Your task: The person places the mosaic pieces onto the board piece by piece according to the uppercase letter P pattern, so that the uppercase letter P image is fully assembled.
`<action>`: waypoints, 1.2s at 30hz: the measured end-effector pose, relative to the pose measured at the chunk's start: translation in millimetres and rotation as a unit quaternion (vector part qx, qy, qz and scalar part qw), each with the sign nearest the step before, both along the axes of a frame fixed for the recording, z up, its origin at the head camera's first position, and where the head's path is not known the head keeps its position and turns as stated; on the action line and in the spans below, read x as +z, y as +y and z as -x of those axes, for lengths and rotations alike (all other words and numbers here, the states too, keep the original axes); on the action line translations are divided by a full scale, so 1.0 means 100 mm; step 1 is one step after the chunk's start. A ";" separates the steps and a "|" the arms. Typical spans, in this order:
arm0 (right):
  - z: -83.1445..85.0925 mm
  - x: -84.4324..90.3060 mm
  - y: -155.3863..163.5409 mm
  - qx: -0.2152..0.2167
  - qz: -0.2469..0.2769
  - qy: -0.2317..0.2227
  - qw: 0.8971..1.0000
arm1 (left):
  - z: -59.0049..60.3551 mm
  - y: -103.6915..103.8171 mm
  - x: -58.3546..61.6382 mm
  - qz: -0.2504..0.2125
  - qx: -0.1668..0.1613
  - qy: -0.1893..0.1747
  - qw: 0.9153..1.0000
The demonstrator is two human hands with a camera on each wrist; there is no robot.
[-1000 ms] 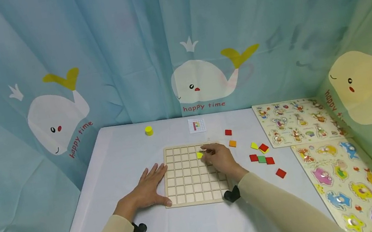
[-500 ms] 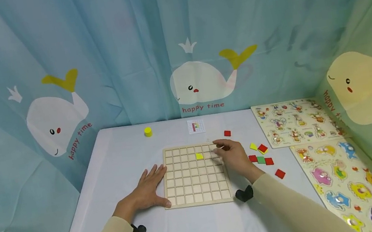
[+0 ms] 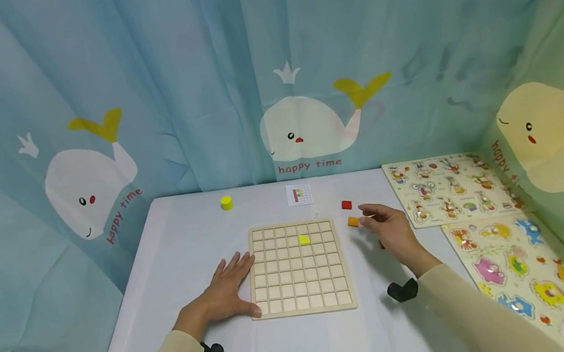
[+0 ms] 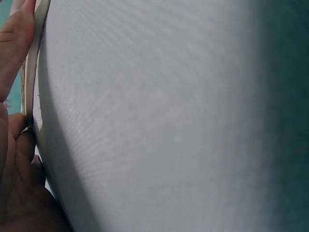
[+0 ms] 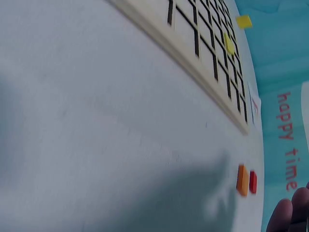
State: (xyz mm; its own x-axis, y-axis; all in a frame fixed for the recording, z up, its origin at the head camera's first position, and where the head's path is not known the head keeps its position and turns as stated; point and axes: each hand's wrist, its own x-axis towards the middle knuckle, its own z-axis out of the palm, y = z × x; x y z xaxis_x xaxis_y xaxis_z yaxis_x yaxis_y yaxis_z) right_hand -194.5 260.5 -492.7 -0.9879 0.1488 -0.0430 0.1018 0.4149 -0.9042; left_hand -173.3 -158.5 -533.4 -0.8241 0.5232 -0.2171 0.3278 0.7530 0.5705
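Observation:
A wooden grid board (image 3: 287,290) lies on the white-covered table, with one yellow square tile (image 3: 304,239) in a cell of its upper part. My left hand (image 3: 224,291) rests along the board's left edge, fingers spread and thumb at the lower corner. To the right of the board, my right hand (image 3: 392,235) hovers with bent fingers close to an orange tile (image 3: 352,221); nothing shows between its fingertips. A red tile (image 3: 346,204) lies just beyond the orange one. The right hand covers the other loose tiles, except for a sliver of red beneath it.
A small card (image 3: 298,194) with a coloured grid pattern lies behind the board. A yellow cylinder (image 3: 226,202) stands at the back left. Two picture puzzle boards, one at the back (image 3: 434,190) and one nearer (image 3: 518,271), line the right side. A printed curtain (image 3: 211,76) encloses the table.
My right hand has moved right, from beside the yellow tile on the board to over the loose tiles. The yellow tile stays in its cell. My left hand keeps its place.

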 end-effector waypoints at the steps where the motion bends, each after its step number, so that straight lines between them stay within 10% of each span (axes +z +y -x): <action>1: -0.01 0.00 0.04 -0.001 -0.005 -0.002 1.000 | 0.00 0.00 0.00 -0.001 0.000 0.001 1.000; 17: -0.21 -0.03 0.55 -0.030 0.004 -0.004 1.000 | 0.02 0.00 -0.02 0.007 0.000 0.000 1.000; 36: -0.17 -0.15 0.83 -0.044 -0.042 -0.106 0.992 | 0.02 0.02 -0.03 0.009 0.004 -0.005 1.000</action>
State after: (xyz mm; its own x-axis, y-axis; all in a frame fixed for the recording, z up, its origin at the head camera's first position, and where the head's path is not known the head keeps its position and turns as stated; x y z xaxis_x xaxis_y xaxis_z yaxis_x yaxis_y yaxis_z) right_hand -177.1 343.0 -507.4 -0.9411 0.2452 -0.2330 0.3255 0.4697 -0.8206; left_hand -175.5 -156.8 -536.3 -0.8262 0.5120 -0.2350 0.3148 0.7656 0.5611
